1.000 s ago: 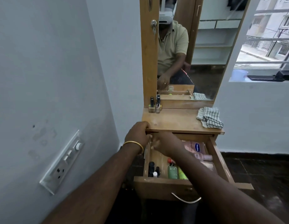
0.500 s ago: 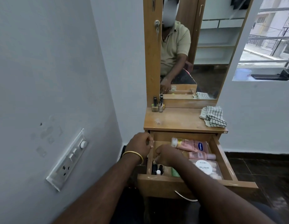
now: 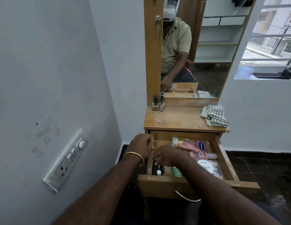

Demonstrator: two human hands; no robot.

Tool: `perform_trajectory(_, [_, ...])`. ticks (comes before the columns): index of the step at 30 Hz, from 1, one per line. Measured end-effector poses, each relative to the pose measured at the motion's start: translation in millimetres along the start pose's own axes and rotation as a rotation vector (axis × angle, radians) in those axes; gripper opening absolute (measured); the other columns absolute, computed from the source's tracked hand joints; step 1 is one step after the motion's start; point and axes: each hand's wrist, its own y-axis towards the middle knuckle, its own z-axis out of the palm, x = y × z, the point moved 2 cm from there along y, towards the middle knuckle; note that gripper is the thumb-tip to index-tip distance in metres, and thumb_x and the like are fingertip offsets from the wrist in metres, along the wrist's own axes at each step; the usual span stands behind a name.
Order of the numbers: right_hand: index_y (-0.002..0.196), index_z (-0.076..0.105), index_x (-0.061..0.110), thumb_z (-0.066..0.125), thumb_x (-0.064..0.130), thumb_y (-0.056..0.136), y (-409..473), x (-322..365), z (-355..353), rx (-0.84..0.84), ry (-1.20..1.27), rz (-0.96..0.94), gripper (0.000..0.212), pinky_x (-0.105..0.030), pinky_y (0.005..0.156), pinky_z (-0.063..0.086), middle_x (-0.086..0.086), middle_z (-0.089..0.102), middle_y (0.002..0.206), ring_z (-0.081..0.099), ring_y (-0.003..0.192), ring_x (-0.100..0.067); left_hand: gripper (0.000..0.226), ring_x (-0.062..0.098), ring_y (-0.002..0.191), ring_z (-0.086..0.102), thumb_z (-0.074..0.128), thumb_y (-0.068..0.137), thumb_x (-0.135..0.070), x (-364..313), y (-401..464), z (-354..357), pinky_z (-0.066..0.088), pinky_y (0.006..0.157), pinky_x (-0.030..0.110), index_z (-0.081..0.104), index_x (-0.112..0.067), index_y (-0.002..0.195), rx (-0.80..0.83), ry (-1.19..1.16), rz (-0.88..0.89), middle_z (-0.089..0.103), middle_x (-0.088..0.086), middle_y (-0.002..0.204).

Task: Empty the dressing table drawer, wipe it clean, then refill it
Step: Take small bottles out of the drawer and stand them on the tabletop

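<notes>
The wooden drawer (image 3: 223, 154) of the dressing table is pulled open. In it lie a pink Vaseline bottle (image 3: 191, 143), a smaller pink bottle (image 3: 202, 154), a Zudio nail polish box (image 3: 206, 166), a green bottle (image 3: 176, 172) and small dark nail polish bottles (image 3: 157, 171) at the front left. My left hand (image 3: 141, 146), with a gold bangle on its wrist, grips the drawer's left wall. My right hand (image 3: 167, 155) reaches down over the dark bottles, its curled fingertips pinching the top of one.
Two nail polish bottles (image 3: 158, 105) stand at the back left of the tabletop (image 3: 178, 119). A folded checked cloth (image 3: 214, 115) lies at its right. A mirror (image 3: 206, 54) rises behind. A switch plate (image 3: 66, 158) is on the left wall.
My right hand has moved from the back of the drawer to its front left corner. My left hand has slipped from the tabletop edge down to the drawer's left wall.
</notes>
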Motion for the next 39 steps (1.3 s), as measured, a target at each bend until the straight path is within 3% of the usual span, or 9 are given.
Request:
perform_trajectory(5, [0.114, 0.067, 0.024, 0.071, 0.028, 0.086, 3, 0, -1, 0.04, -0.042, -0.001, 0.028, -0.034, 0.087, 0.051, 0.002, 0.067, 0.111, 0.06, 0.1, -0.015, 0.017, 0.019, 0.095, 0.064, 0.074, 0.083, -0.015, 3, 2, 2, 0.056, 0.085, 0.039, 0.069, -0.017, 0.1, 0.0, -0.01, -0.004, 0.067, 0.0, 0.108])
perform_trajectory(11, [0.116, 0.063, 0.016, 0.059, 0.028, 0.095, 3, 2, 1, 0.012, -0.127, -0.004, 0.024, -0.031, 0.076, 0.045, -0.004, 0.064, 0.113, 0.058, 0.094, -0.018, 0.017, 0.018, 0.094, 0.064, 0.075, 0.082, -0.014, 8, 4, 5, 0.056, 0.084, 0.036, 0.068, -0.019, 0.097, 0.02, -0.025, -0.011, 0.066, -0.001, 0.11])
perform_trajectory(15, [0.126, 0.055, 0.017, 0.057, 0.025, 0.096, -2, 0, 2, -0.044, -0.12, 0.013, 0.031, -0.032, 0.081, 0.048, -0.005, 0.06, 0.121, 0.059, 0.103, -0.02, 0.019, 0.017, 0.094, 0.064, 0.074, 0.082, -0.013, 9, 3, 9, 0.056, 0.085, 0.036, 0.066, -0.02, 0.098, 0.046, -0.025, -0.005, 0.066, -0.001, 0.109])
perform_trajectory(19, [0.117, 0.056, 0.017, 0.05, 0.03, 0.099, -8, -8, -10, -0.109, -0.034, 0.039, 0.023, -0.03, 0.076, 0.047, -0.004, 0.061, 0.113, 0.057, 0.092, -0.015, 0.021, 0.017, 0.095, 0.062, 0.07, 0.084, -0.013, 10, 2, 15, 0.055, 0.086, 0.034, 0.065, -0.021, 0.102, 0.083, -0.05, -0.006, 0.066, 0.0, 0.109])
perform_trajectory(22, [0.104, 0.059, 0.017, 0.046, 0.03, 0.101, -16, -9, -32, -0.152, 0.027, 0.041, 0.019, -0.028, 0.072, 0.049, -0.002, 0.063, 0.096, 0.058, 0.082, -0.015, 0.033, 0.017, 0.098, 0.061, 0.074, 0.082, -0.02, 6, 4, 18, 0.055, 0.088, 0.035, 0.064, -0.02, 0.114, 0.11, -0.096, -0.011, 0.065, -0.001, 0.113])
perform_trajectory(26, [0.099, 0.053, 0.02, 0.046, 0.033, 0.101, -25, -2, -66, -0.289, 0.026, -0.028, 0.015, -0.033, 0.071, 0.047, 0.0, 0.057, 0.093, 0.054, 0.08, -0.015, 0.048, 0.014, 0.095, 0.058, 0.077, 0.081, -0.029, -5, 8, 14, 0.049, 0.082, 0.025, 0.059, -0.02, 0.125, 0.091, -0.181, 0.003, 0.064, -0.002, 0.113])
perform_trajectory(31, [0.105, 0.059, 0.015, 0.048, 0.034, 0.101, -33, 6, -87, -0.362, 0.06, -0.12, 0.023, -0.039, 0.08, 0.048, -0.003, 0.06, 0.098, 0.056, 0.088, -0.021, 0.04, 0.013, 0.09, 0.063, 0.074, 0.083, -0.022, -13, 9, 4, 0.053, 0.082, 0.028, 0.063, -0.019, 0.12, 0.011, -0.248, 0.078, 0.068, -0.002, 0.101])
perform_trajectory(36, [0.116, 0.061, 0.02, 0.049, 0.04, 0.1, -37, 0, -76, -0.359, 0.293, -0.134, 0.028, -0.029, 0.074, 0.046, 0.003, 0.063, 0.102, 0.058, 0.091, -0.015, 0.02, 0.013, 0.078, 0.059, 0.075, 0.082, -0.02, -6, 6, 1, 0.045, 0.065, 0.021, 0.062, -0.016, 0.097, -0.036, -0.236, 0.063, 0.064, -0.001, 0.085])
perform_trajectory(39, [0.121, 0.058, 0.021, 0.047, 0.028, 0.102, -36, -15, -50, -0.315, 0.347, -0.038, 0.023, -0.023, 0.071, 0.045, 0.004, 0.06, 0.104, 0.058, 0.09, -0.012, 0.025, 0.014, 0.083, 0.062, 0.076, 0.082, -0.024, 1, 5, 3, 0.047, 0.07, 0.02, 0.062, -0.018, 0.101, -0.044, -0.254, 0.035, 0.066, -0.001, 0.091])
